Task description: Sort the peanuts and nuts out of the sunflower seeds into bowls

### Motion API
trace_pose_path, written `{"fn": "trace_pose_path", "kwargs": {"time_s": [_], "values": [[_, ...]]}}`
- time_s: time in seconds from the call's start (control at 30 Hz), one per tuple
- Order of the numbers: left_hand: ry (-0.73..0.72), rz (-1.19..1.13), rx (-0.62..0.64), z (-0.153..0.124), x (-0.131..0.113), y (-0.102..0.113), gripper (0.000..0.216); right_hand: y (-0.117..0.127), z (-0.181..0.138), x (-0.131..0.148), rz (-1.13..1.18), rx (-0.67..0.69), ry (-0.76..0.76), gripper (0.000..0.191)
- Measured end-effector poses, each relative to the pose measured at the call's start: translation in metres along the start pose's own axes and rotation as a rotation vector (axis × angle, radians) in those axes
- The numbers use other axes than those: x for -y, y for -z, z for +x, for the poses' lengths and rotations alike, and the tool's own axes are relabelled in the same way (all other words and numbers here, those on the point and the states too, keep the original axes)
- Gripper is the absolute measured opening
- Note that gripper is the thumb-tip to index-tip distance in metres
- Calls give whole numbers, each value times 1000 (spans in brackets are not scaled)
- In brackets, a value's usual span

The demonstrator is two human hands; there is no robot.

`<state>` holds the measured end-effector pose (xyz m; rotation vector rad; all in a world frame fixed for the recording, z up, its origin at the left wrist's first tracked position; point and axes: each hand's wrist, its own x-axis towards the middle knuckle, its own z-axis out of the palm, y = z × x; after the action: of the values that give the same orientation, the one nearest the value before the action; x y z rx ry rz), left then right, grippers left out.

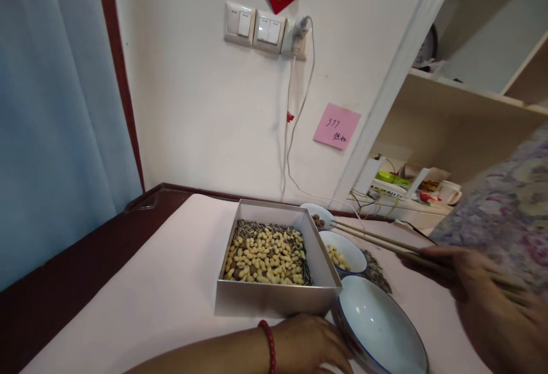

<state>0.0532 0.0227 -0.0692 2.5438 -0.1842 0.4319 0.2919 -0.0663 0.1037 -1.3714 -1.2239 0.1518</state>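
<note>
My right hand (488, 300) is closed around a pair of wooden chopsticks (381, 241). Their tips reach the rim of a small white bowl (327, 214) with a few round brown nuts (317, 220) inside. My left hand (312, 344), a red braided bracelet at its wrist, rests by the front of a square box (274, 298) and beside a large empty bowl (381, 322). Its fingers are loosely bent and a little apart, with nothing seen in them. Peanuts in shells (269, 254) lie over striped sunflower seeds (261, 227) in the box.
Between the other bowls, a blue-rimmed bowl (353, 251) holds some peanuts. A pile of sunflower seeds (377, 271) lies right of it on the pale table covering (171, 282). A white cable (317, 192) hangs from the wall socket. Flowered cloth (505, 202) is at right.
</note>
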Motion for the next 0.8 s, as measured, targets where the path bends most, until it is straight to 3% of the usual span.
{"fn": "trace_pose_path", "kwargs": {"time_s": [0.13,0.3,0.53,0.8], "values": [[-22,-16,-8,2,12,-10,35,-77,3,44,40,260,29,45],[19,-40,19,4,22,-16,26,-136,21,36,-31,458,80,51],[106,-39,40,9,25,-17,28,-155,34,30,-107,477,134,51],[25,-33,35,0,25,-13,29,-145,30,35,-32,396,97,51]]}}
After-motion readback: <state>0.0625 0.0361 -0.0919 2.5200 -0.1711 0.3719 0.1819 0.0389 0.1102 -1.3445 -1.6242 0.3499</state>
